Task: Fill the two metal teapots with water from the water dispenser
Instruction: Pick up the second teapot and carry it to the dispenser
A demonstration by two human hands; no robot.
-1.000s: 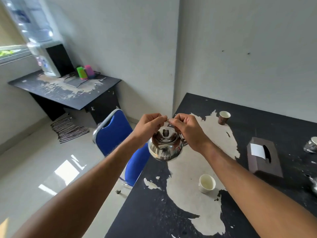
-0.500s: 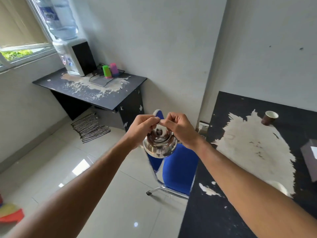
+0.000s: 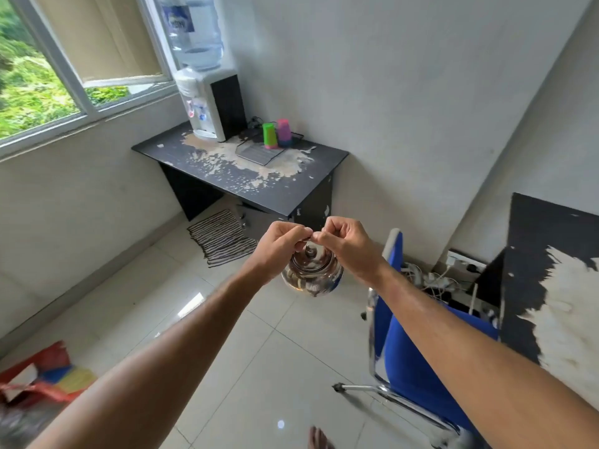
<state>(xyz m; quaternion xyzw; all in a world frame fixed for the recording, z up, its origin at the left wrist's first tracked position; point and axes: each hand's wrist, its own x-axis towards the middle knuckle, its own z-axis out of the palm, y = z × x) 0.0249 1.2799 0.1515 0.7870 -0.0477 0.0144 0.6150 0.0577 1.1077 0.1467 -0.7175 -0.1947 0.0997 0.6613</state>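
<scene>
A shiny metal teapot (image 3: 311,276) with its lid on hangs in the air over the tiled floor, in the middle of the view. My left hand (image 3: 279,244) and my right hand (image 3: 343,244) both pinch its thin wire handle from above, fingertips meeting over the lid. The water dispenser (image 3: 207,102), white with a big clear bottle on top, stands at the far left end of a small black desk (image 3: 285,192) under the window, well ahead of the teapot. No second teapot is in view.
Green and pink cups (image 3: 276,135) stand beside a wire tray on the desk. A blue chair (image 3: 408,354) is close on my right, next to the black table (image 3: 547,254). A striped mat (image 3: 220,238) lies before the desk. Cables sit by the wall.
I have turned left and moved away from the black table toward the dispenser desk, carrying the teapot with both hands; the chair is now on my right.
</scene>
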